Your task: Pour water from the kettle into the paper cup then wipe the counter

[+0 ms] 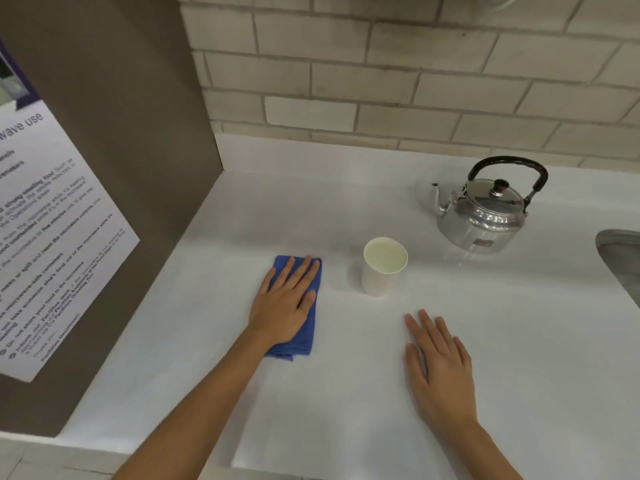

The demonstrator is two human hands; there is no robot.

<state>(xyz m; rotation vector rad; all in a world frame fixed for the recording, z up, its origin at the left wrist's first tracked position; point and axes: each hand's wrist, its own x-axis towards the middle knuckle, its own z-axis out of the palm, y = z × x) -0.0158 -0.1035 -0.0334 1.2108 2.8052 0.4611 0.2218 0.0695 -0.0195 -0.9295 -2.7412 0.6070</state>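
The left hand [285, 301] presses flat, fingers spread, on a folded blue cloth [298, 306] left of the white paper cup [382, 268], while the right hand [438, 365] lies open-fingered on the white counter [519, 341], the shiny metal kettle [485, 211] behind.

Single head view, angled steeply down, close over white counter [346, 393].

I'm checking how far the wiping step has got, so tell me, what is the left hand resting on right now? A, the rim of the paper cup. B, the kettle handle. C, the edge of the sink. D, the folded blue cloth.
D: the left hand lies flat, fingers spread, on the folded blue cloth on the counter, left of the paper cup; the kettle stands untouched farther back.
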